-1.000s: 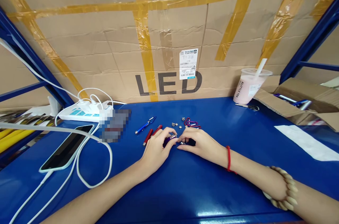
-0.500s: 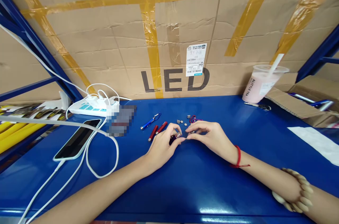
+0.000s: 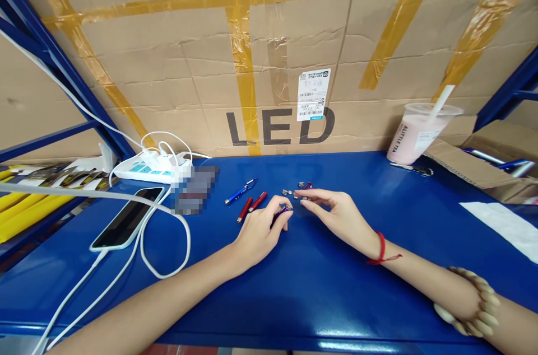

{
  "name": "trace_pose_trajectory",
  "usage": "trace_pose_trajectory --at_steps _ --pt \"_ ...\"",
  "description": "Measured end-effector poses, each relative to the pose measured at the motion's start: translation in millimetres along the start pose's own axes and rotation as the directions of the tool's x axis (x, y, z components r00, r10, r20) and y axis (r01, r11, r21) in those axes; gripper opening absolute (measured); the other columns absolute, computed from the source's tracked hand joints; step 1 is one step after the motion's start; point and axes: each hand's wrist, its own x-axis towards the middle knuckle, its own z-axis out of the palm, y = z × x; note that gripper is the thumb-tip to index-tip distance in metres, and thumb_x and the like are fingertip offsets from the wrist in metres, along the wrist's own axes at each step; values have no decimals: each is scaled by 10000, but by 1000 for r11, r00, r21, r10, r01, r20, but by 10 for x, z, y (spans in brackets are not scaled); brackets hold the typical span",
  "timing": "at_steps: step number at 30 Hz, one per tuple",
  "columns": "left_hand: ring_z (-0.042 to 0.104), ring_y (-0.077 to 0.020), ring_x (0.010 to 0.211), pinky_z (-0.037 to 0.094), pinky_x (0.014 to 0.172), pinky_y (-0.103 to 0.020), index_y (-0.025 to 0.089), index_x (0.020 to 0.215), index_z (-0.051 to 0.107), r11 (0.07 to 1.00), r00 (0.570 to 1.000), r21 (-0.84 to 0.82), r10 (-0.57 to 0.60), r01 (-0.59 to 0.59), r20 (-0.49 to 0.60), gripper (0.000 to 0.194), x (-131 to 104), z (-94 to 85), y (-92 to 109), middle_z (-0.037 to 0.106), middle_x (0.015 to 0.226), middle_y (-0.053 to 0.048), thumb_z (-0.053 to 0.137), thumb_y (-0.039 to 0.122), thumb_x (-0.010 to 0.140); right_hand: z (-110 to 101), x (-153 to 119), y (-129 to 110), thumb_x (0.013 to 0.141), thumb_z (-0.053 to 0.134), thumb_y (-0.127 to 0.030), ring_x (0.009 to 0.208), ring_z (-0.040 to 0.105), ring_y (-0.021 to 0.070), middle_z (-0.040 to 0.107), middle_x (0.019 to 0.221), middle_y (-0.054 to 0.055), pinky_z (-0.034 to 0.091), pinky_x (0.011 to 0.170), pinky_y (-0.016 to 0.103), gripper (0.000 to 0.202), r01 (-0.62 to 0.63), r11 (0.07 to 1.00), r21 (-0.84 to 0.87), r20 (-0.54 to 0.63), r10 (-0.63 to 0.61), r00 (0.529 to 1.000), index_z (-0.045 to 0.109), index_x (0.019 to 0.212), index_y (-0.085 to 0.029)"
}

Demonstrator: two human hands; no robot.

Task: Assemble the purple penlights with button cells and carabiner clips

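My left hand [image 3: 263,226] is closed around a small dark purplish tube [image 3: 285,209] whose metal end points right; most of the tube is hidden by the fingers. Just to its right, my right hand [image 3: 334,209] pinches a small silver piece [image 3: 304,198] between thumb and fingertips, too small to make out fully. Beyond the fingertips lie several small silver button cells [image 3: 287,192]. A red carabiner clip [image 3: 309,185] shows partly behind my right fingers. Left of my left hand rest two red tubes [image 3: 244,210] and a blue mini flashlight [image 3: 236,195] with a clip.
A phone [image 3: 128,219] with a white cable and a power strip [image 3: 151,169] occupy the left. At the back right stands a pink drink cup [image 3: 414,134] beside a carabiner [image 3: 412,169]. White paper [image 3: 500,229] lies at right; a large cardboard box [image 3: 189,75] walls the back.
My right hand has drawn slightly back and up from the tube, with a silver piece in its fingertips. The tube's end in my left hand has turned. The view has shifted slightly.
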Motion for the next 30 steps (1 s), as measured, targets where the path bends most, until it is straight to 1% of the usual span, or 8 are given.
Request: trace_pose_trajectory --at_steps 5,7,12,15,20,24,28,30 --pt "558 -124 595 388 599 -219 231 1003 400 999 999 -12 -36 37 19 106 -2 2 -6 553 640 62 376 303 928 13 -2 -17 786 597 -385 691 627 174 684 793 39 512 615 273 310 -15 1000 -25 0 15 1000 681 987 -163" --pt "558 -129 606 384 584 -218 234 985 395 998 998 -10 -57 57 23 108 -6 5 -3 546 649 62 411 314 915 13 -4 -17 789 597 -390 663 602 161 669 777 38 492 586 264 306 7 999 -43 -1 -7 1000 684 979 -167" --pt "594 -151 752 404 639 -232 238 945 424 998 997 30 -61 62 -37 119 -12 8 5 584 777 38 477 328 887 4 -3 -11 848 532 -370 792 582 165 618 950 65 480 617 252 287 43 998 -52 -23 -44 999 663 1033 -194" --pt "592 -164 798 415 664 -245 238 961 447 997 997 49 -60 62 -48 111 -7 7 -2 591 806 23 464 325 894 2 3 -10 856 527 -365 822 570 170 593 947 71 480 627 251 287 47 997 -58 -31 -49 998 657 1041 -188" --pt "562 -140 721 419 720 -262 220 975 474 1000 999 17 -16 16 -34 113 4 8 -29 567 797 9 414 297 917 9 2 -3 887 480 -356 813 553 165 558 939 68 488 670 269 305 49 996 -74 -3 -49 999 628 1105 -202" --pt "538 -128 687 413 699 -248 208 979 473 1000 1000 -22 13 -14 -13 132 2 7 -39 542 763 11 376 283 932 14 1 3 902 445 -359 771 550 155 542 958 68 491 644 269 318 33 996 -78 8 -32 999 608 1130 -209" --pt "533 -134 699 407 695 -249 209 977 473 1000 1000 -3 26 -26 -4 148 0 3 -34 538 742 14 352 284 940 12 8 -5 888 468 -370 800 553 164 561 935 70 485 653 271 309 51 994 -99 -4 -51 999 628 1098 -209" --pt "534 -133 700 409 685 -245 212 977 477 1000 1000 7 21 -21 4 153 0 4 -30 540 746 14 349 288 940 11 9 -13 867 502 -383 776 557 164 577 891 66 481 638 270 304 65 993 -100 -17 -67 998 641 1067 -201"
